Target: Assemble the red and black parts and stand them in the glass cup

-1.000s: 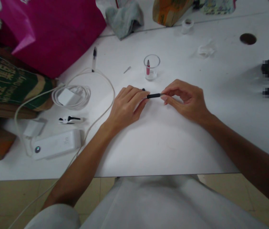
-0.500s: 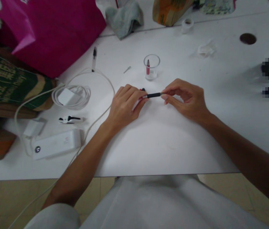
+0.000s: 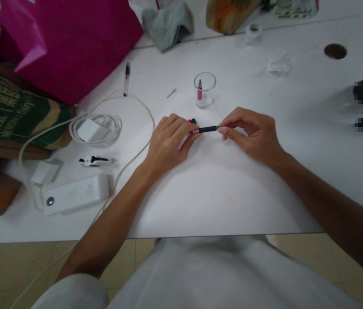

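"What are the hands on?"

"The right hand [image 3: 249, 133] pinches a slim black tube [image 3: 206, 129] between thumb and forefinger, with its other fingers curled loosely. The tube runs almost level between the two hands, near the middle of the frame."

"And the left hand [image 3: 168, 141]?"

"It's half closed, and its fingertips meet the tube's pale left end. I can't tell if it's gripping (the fingers hide too much). A small red-and-black piece [image 3: 192, 121] shows just past its fingers."

"What's closest to them on the white table [image 3: 220, 197]?"

"Just above the hands stands a small glass beaker [image 3: 204, 88], with a red-and-grey pointed piece [image 3: 199, 89] upright in a little clear liquid. A tiny sliver [image 3: 171, 93] lies to its left."

"And left of the hands?"

"A white power bank [image 3: 75, 194] and a black-and-white clip [image 3: 94, 161] lie at lower left. Above them, a white cable [image 3: 96, 131] loops around a white charger [image 3: 88, 129], and a slim pen [image 3: 126, 79] lies farther up."

"Farther off?"

"A magenta bag [image 3: 72, 43] and a green printed bag [image 3: 7, 111] fill the upper left. Along the top are a grey cloth [image 3: 167, 23] and a roll of tape [image 3: 253, 33]. Crumpled tissue [image 3: 278, 65] and a round hole [image 3: 335, 51] in the table sit at upper right (the right edge is pixelated)."
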`<state>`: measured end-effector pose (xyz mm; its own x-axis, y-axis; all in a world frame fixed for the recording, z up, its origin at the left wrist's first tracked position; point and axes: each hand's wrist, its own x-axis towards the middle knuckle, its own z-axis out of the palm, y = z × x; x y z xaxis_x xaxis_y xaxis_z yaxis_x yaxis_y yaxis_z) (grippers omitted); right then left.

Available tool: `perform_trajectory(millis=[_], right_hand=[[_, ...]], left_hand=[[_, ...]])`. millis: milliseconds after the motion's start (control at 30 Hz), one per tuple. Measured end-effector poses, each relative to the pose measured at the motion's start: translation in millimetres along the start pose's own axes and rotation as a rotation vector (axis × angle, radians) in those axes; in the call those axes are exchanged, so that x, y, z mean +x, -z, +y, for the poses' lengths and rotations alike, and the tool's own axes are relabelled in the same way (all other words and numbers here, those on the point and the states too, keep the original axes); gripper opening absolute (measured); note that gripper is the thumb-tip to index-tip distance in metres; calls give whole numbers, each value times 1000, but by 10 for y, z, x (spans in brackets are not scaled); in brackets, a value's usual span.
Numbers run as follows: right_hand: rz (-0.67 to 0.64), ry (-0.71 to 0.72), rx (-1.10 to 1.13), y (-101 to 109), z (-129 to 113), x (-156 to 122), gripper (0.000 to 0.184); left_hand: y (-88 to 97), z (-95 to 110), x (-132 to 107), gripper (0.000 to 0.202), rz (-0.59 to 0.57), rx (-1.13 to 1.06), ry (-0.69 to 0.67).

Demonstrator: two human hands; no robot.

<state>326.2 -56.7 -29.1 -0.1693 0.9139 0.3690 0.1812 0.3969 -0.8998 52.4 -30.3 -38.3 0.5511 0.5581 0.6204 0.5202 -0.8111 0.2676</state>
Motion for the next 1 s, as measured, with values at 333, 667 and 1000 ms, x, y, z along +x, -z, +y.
perform_trajectory(millis=[333, 667, 1000], right_hand=[[-13, 26, -76, 17, -46, 16, 31], [-40, 9, -89, 32, -34, 6, 33], [11, 39, 13, -5, 58, -14, 24]], left_hand=[[9, 10, 1, 24, 4, 1, -11], [7, 24, -4, 25, 20, -7, -25], [24, 26, 10, 23, 33, 8, -11]])
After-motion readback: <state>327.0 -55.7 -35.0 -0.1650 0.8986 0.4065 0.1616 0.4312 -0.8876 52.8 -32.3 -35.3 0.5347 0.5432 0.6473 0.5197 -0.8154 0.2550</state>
